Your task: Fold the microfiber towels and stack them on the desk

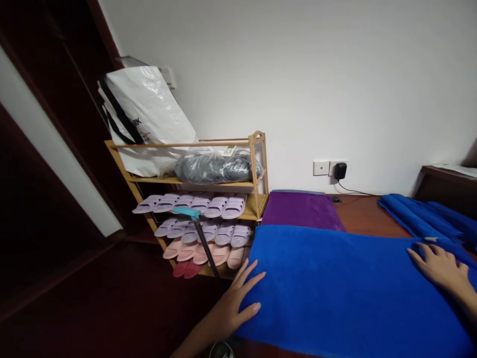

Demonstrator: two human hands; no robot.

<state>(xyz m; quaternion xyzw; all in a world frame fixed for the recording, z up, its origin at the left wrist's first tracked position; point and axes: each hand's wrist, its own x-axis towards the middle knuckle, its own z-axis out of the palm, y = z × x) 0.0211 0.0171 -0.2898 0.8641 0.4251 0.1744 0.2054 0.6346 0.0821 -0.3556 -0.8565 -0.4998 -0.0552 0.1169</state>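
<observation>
A bright blue towel (335, 288) lies spread nearly flat over a reddish-brown wooden surface. My left hand (238, 301) rests on its left edge, fingers spread apart. On the far right part of the cloth, my right hand (441, 263) lies palm down with the fingers stretched out. Behind the blue towel is a purple towel (301, 209), its near side covered by the blue one. More blue towels (421, 214) are bunched or folded at the back right, close to my right hand.
To the left stands a wooden shoe rack (257, 174) with lilac slippers (234, 205) and pink slippers (219, 254). A white bag (149, 109) and a plastic-wrapped grey bundle (216, 166) sit on top. A blue-topped handle (186, 212) leans before it. A black adapter (340, 171) is plugged into the wall.
</observation>
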